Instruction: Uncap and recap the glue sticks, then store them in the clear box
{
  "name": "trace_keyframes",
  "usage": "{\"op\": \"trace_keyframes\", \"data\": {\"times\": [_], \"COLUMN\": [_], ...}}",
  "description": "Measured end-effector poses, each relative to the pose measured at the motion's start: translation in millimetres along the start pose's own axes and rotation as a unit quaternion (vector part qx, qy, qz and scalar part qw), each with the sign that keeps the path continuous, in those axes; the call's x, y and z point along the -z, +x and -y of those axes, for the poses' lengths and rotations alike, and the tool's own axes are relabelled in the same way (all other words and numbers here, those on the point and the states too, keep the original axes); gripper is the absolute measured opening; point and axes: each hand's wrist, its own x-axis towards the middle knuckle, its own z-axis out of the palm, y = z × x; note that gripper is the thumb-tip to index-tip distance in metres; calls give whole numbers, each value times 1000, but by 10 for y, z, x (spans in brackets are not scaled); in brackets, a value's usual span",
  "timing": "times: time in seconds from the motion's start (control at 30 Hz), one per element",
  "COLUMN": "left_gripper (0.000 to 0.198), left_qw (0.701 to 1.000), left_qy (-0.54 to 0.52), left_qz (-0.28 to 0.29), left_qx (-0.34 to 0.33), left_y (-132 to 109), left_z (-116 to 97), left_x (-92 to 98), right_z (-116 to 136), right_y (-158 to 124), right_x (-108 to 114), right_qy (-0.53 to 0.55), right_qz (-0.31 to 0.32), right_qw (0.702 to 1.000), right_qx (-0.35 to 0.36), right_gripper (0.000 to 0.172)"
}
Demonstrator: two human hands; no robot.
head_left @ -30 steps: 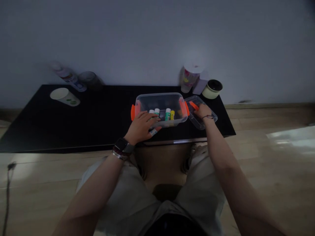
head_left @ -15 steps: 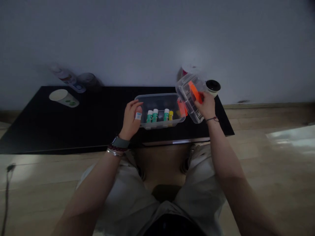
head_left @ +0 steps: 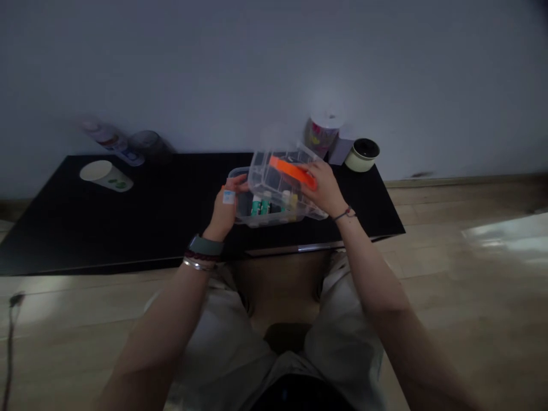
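Note:
A clear plastic box (head_left: 274,216) with orange side clips stands near the front edge of a black low table (head_left: 171,211). Several glue sticks (head_left: 262,204) with green, white and yellow bodies stand inside it. My right hand (head_left: 325,187) grips the clear lid (head_left: 274,171) by its orange handle (head_left: 291,171) and holds it tilted just above the box. My left hand (head_left: 226,206), with a plaster on one finger, rests against the box's left end, fingers curled on its rim.
At the table's back right stand a patterned cup (head_left: 321,134), a pale small box (head_left: 340,151) and a cream pot (head_left: 362,155). At the back left lie a paper cup (head_left: 105,174), a bottle (head_left: 111,140) and a dark jar (head_left: 148,142). Wooden floor lies around; my knees are below.
My right hand lifted the lid off the table on the right and carried it left over the box. My left hand moved from the box's front to its left end.

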Motion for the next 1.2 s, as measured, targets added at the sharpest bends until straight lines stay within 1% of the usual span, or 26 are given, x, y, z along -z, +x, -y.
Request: {"op": "trace_keyframes", "data": {"times": [0.07, 0.13, 0.23, 0.3, 0.37, 0.43, 0.5, 0.57, 0.63, 0.7, 0.73, 0.8, 0.83, 0.9, 0.97, 1.1, 1.2], "left_gripper": [78, 80, 67, 65, 65, 62, 60, 59, 58, 57, 57, 55, 54, 54, 55, 58, 64], "left_qw": [996, 992, 996, 998, 998, 998, 998, 997, 996, 996, 996, 996, 996, 996, 996, 995, 996], "left_qy": [-76, -102, -70, -44, -36, -35, -34, -30, -18, -5, 1, 11, 15, 23, 31, 41, 45], "left_qz": [16, 28, 3, -15, -24, -35, -54, -71, -82, -88, -90, -89, -88, -84, -82, -90, -77], "left_qx": [41, 61, 50, 41, 38, 33, 27, 24, 22, 19, 16, 13, 11, 9, 9, 22, 29], "left_y": [45, 63, 49, 32, 19, 15, 19, 26, 34, 38, 39, 37, 35, 26, 14, 0, 7], "left_z": [7, 5, -5, -8, 1, 27, 71, 128, 186, 234, 252, 276, 283, 290, 292, 302, 324], "left_x": [38, 78, 105, 100, 91, 89, 96, 106, 116, 125, 129, 136, 139, 146, 154, 177, 199], "right_z": [104, 184, 260, 278, 262, 208, 125, 39, -23, -51, -57, -66, -75, -103, -137, -168, -164], "right_y": [27, 53, 91, 106, 100, 67, 11, -57, -120, -169, -186, -204, -205, -190, -158, -83, -49], "right_x": [-98, -191, -286, -309, -300, -265, -212, -149, -89, -49, -40, -46, -60, -101, -146, -207, -224], "right_qy": [6, 13, 17, 18, 20, 16, -4, -37, -57, -38, -17, 27, 43, 65, 79, 83, 86], "right_qz": [14, 30, 54, 59, 46, 13, -24, -44, -30, 27, 58, 91, 90, 67, 48, 28, 13], "right_qw": [1000, 999, 998, 997, 998, 1000, 997, 987, 973, 964, 961, 961, 963, 970, 971, 970, 972], "right_qx": [16, 28, 42, 49, 44, 5, -68, -152, -222, -262, -270, -261, -249, -226, -219, -226, -217], "right_gripper": [44, 41, 38, 36, 35, 36, 43, 53, 59, 57, 54, 48, 46, 43, 41, 44, 45]}}
